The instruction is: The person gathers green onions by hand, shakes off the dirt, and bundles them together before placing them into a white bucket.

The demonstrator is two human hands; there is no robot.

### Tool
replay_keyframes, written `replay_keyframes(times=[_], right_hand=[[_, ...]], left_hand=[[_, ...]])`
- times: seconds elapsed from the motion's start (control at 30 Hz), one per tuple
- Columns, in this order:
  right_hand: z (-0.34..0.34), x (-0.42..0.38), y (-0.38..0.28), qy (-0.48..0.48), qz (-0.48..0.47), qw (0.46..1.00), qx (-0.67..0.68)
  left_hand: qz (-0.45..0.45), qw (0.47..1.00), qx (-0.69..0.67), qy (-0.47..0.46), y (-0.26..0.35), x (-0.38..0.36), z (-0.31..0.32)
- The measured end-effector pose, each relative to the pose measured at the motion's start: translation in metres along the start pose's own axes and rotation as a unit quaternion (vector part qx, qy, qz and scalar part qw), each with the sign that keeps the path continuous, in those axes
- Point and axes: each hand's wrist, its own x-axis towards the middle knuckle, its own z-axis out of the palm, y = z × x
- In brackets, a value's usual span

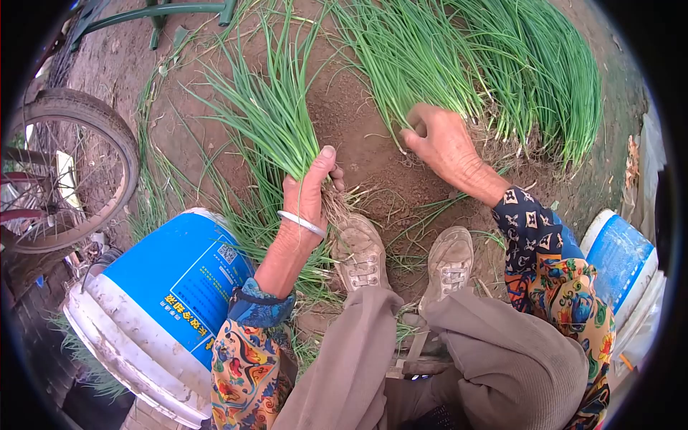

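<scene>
My left hand (312,188), with a silver bangle at its wrist, is wrapped round the lower end of a bunch of green onions (276,107). Leaves fan upward from it and pale roots (335,204) hang out beside the palm. To the right, my right hand (438,140) has its fingers curled, thumb and forefinger near each other, at the lower left edge of a large pile of green onions (408,64). A few thin stalks run to those fingers; what they grip is hard to make out. A darker, thicker part of the pile (545,72) lies at the upper right.
A blue and white bucket (179,272) stands at the left, another (623,251) at the right. A bicycle wheel (118,125) is at the far left, and green metal legs (154,11) are at the top. Loose leaves lie around my shoes (362,254).
</scene>
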Motion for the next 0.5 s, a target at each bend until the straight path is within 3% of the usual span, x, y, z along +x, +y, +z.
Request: replay_keyframes(times=[0.1,0.2,0.3,0.5], right_hand=[[0.015,0.004,0.009,0.040,-0.063,0.990,-0.120],[0.002,0.008,0.003,-0.018,0.018,1.000,-0.018],[-0.004,0.003,-0.006,-0.016,0.057,0.998,0.024],[0.020,-0.001,-0.006,-0.047,-0.013,0.996,-0.076]], left_hand=[[0.000,1.000,-0.007,0.000,0.001,-0.003,0.003],[-0.006,1.000,-0.003,0.003,0.000,-0.001,0.000],[-0.007,1.000,0.002,0.007,0.000,-0.001,-0.002],[-0.019,1.000,0.012,0.008,-0.005,0.000,0.001]])
